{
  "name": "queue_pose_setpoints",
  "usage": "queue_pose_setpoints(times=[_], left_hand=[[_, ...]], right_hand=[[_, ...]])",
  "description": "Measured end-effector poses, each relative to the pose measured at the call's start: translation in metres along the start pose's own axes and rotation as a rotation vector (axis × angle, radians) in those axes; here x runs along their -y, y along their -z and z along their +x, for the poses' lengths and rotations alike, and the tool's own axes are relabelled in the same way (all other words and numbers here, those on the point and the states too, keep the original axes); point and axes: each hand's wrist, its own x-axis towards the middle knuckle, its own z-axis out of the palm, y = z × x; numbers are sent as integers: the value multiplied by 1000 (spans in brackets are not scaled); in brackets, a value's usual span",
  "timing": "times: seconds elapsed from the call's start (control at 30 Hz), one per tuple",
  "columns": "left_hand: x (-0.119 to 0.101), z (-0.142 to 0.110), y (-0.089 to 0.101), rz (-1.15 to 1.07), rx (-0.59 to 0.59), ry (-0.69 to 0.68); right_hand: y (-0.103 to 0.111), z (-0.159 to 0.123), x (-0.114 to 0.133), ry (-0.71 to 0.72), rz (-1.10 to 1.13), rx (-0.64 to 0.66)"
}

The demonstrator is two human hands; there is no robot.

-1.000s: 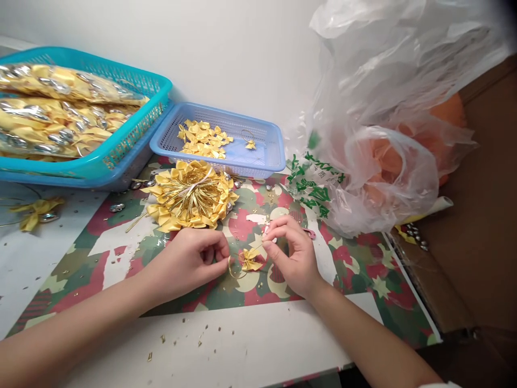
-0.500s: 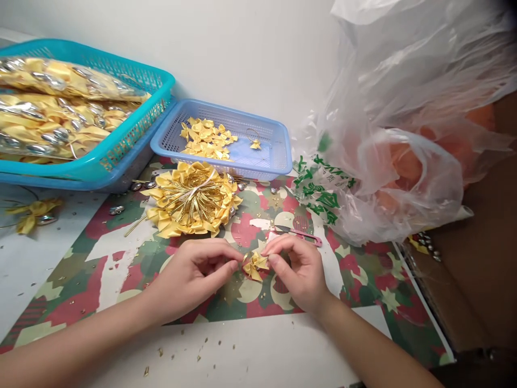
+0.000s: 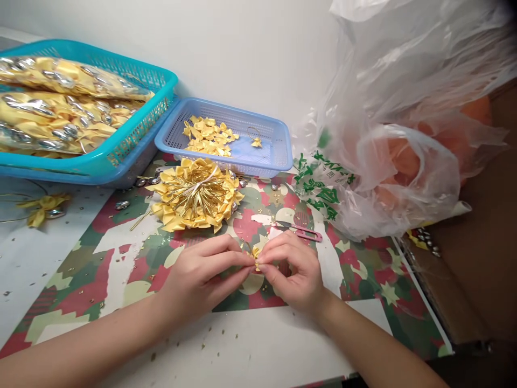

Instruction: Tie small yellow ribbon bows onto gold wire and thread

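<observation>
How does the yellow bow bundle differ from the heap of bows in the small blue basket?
The bow bundle is roundish, with gold cords gathered in its middle; the heap is loose and irregular. The bundle sits on patterned covering, the heap inside the small blue basket. Both are yellow.

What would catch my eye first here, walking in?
Probably the turquoise basket at upper left, holding clear bags full of gold and silver trimmings, along with the big plastic bag at right. Left of centre, a round bundle of gold bows sits before a blue basket. Nearer, the left hand and right hand meet at a small gold bow.
</observation>
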Motion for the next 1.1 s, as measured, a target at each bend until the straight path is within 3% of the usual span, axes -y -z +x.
queue_pose_setpoints(times=[0.27,0.43,0.6,1.1], left_hand=[[-1,5,1,-43,21,83],[3,8,1,-231,25,292],[8,9,0,-365,38,451],[9,14,3,-297,-24,422]], right_hand=[[0,3,-1,-18,-13,-3],[7,5,-8,-120,-72,31],[1,5,-9,-197,-135,99],[-4,4,-11,-300,-136,213]])
